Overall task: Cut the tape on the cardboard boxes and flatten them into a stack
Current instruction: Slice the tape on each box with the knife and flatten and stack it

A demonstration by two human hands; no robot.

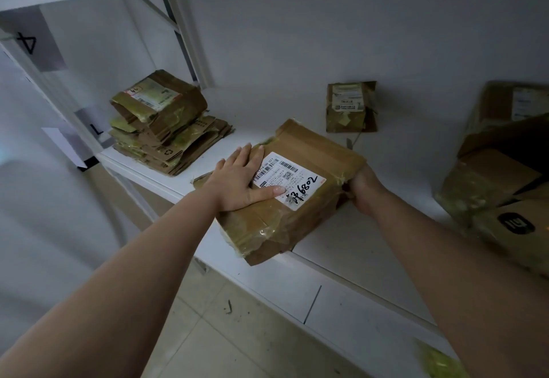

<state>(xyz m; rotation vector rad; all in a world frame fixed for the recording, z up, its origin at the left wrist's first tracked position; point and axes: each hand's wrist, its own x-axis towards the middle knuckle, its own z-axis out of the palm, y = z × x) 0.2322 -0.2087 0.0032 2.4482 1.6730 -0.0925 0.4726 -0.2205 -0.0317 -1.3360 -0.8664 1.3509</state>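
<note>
- The white shelf (pixel 341 258) runs across the view from the left upright to the right edge, with another white board above it and a pale wall behind; grey tiled floor (pixel 237 333) shows below its front edge.
- At the far right, a group of large open cardboard boxes (pixel 499 175) sits on the shelf, partly cut off by the frame; the nearest one bears a dark square logo.
- The taped cardboard box (pixel 294 190) lies in the middle of the shelf near the front, one corner jutting over the edge. Its top carries a white shipping label (pixel 289 180) with barcodes and handwritten black digits, and glossy tape wrinkles along its near end.
- To the left, well apart from it, a stack of flattened boxes (pixel 169 128) rests near the shelf's left upright, brown with yellowish tape, the top piece tilted and labelled.
- The left hand (pixel 242 178) lies flat on the box's top, fingers straight and spread, thumb stretched onto the label's lower edge, pressing rather than gripping.
- The right hand (pixel 364 187) is at the box's right end, fingers curled round the end and mostly hidden behind it.
- A small taped parcel (pixel 350 107) stands upright against the back wall, beyond the box.
- Paper tags marked in black hang on the left upright.
</note>
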